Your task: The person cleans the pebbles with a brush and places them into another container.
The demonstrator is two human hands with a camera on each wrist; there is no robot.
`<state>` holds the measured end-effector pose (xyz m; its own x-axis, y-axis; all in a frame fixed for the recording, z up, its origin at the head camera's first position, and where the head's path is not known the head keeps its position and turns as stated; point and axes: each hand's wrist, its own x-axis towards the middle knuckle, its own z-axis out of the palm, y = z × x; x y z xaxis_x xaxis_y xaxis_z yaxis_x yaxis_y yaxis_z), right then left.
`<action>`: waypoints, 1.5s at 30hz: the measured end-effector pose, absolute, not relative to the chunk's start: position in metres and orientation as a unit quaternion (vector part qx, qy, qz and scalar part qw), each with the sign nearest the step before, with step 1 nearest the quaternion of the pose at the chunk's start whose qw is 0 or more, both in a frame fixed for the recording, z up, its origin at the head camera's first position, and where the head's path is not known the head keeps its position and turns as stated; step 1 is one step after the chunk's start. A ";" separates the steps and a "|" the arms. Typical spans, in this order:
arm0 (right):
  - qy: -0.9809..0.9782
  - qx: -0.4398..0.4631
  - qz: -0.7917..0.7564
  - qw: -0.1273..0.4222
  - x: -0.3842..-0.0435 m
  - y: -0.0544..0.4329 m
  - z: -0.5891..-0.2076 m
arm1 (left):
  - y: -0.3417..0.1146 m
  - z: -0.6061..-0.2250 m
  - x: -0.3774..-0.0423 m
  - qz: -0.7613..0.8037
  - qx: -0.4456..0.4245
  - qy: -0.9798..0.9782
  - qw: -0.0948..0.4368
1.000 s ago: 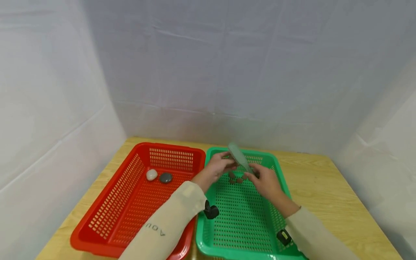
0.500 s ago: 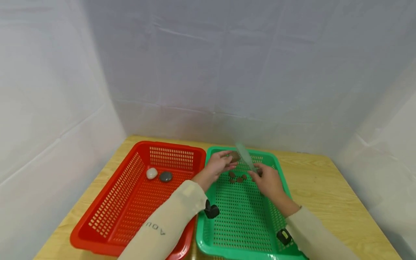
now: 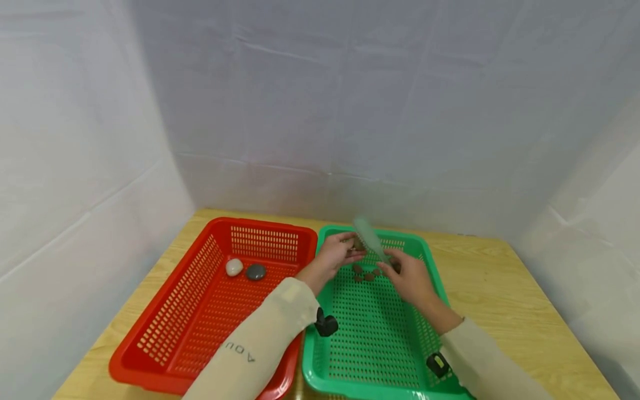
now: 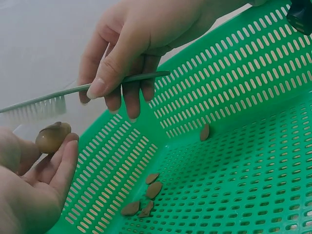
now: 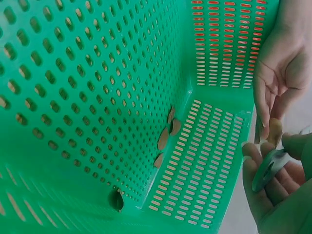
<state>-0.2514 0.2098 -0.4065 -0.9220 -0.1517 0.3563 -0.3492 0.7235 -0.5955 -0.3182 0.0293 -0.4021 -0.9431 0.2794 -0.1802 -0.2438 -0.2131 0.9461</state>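
Observation:
My left hand (image 3: 332,258) holds a smooth yellowish-brown stone (image 4: 50,140) over the far end of the green basket (image 3: 377,392). A dull brown patch (image 4: 54,126) sticks to the stone's top. In my right hand (image 3: 412,280) is a pale green brush (image 3: 369,239), pinched by its handle between thumb and fingers. Its bristles (image 4: 36,109) point down just above the stone in the left wrist view. Several flat brown flakes (image 4: 154,190) lie on the basket's floor below. From the right wrist, the brush handle's end (image 5: 267,170) shows beside the stone.
To the left stands a red basket (image 3: 122,364) with a white stone (image 3: 234,267) and a dark grey stone (image 3: 255,272) in it. Both baskets stand side by side on a wooden table (image 3: 480,278). White sheeting (image 3: 320,111) closes off the back and sides.
The brush head swung right, away from the stone, half a second ago, and is now back to the left over it. The left hand and the baskets stay nearly where they were.

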 end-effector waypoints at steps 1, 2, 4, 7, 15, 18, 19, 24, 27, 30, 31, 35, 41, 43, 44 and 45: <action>-0.917 0.141 0.346 0.138 -0.251 0.210 -0.406 | 0.030 -0.402 -0.318 0.781 0.014 0.602 0.167; -0.917 0.145 0.346 0.133 -0.251 0.209 -0.406 | 0.030 -0.403 -0.319 0.781 0.015 0.602 0.165; -0.920 0.149 0.341 0.124 -0.252 0.209 -0.406 | 0.030 -0.403 -0.319 0.782 0.016 0.602 0.161; -0.925 0.149 0.328 0.117 -0.252 0.209 -0.406 | 0.030 -0.403 -0.319 0.782 0.014 0.604 0.156; -0.930 0.119 0.329 0.115 -0.251 0.209 -0.404 | 0.030 -0.403 -0.318 0.778 0.008 0.610 0.152; -0.932 0.116 0.319 0.126 -0.251 0.210 -0.403 | 0.030 -0.404 -0.318 0.775 0.012 0.614 0.150; -0.933 0.115 0.317 0.128 -0.251 0.210 -0.403 | 0.030 -0.405 -0.319 0.774 0.013 0.615 0.151; -0.931 0.103 0.323 0.133 -0.251 0.211 -0.404 | 0.030 -0.404 -0.319 0.771 0.013 0.618 0.154; -0.927 0.092 0.336 0.139 -0.252 0.212 -0.405 | 0.030 -0.403 -0.319 0.771 0.006 0.618 0.157; -0.920 0.089 0.350 0.153 -0.254 0.213 -0.407 | 0.030 -0.402 -0.319 0.771 0.002 0.617 0.157; -0.918 0.090 0.353 0.157 -0.254 0.213 -0.407 | 0.030 -0.402 -0.319 0.771 0.002 0.617 0.157; -0.913 0.122 0.345 0.181 -0.255 0.212 -0.408 | 0.030 -0.403 -0.319 0.771 0.006 0.617 0.156; -0.920 0.158 0.326 0.149 -0.253 0.210 -0.408 | 0.030 -0.405 -0.318 0.769 0.020 0.622 0.145; -0.923 0.154 0.327 0.133 -0.253 0.209 -0.407 | 0.030 -0.405 -0.318 0.771 0.019 0.620 0.146; -0.923 0.153 0.329 0.127 -0.252 0.209 -0.407 | 0.030 -0.405 -0.318 0.771 0.018 0.620 0.146; -0.923 0.152 0.330 0.124 -0.252 0.208 -0.406 | 0.030 -0.405 -0.319 0.770 0.018 0.621 0.146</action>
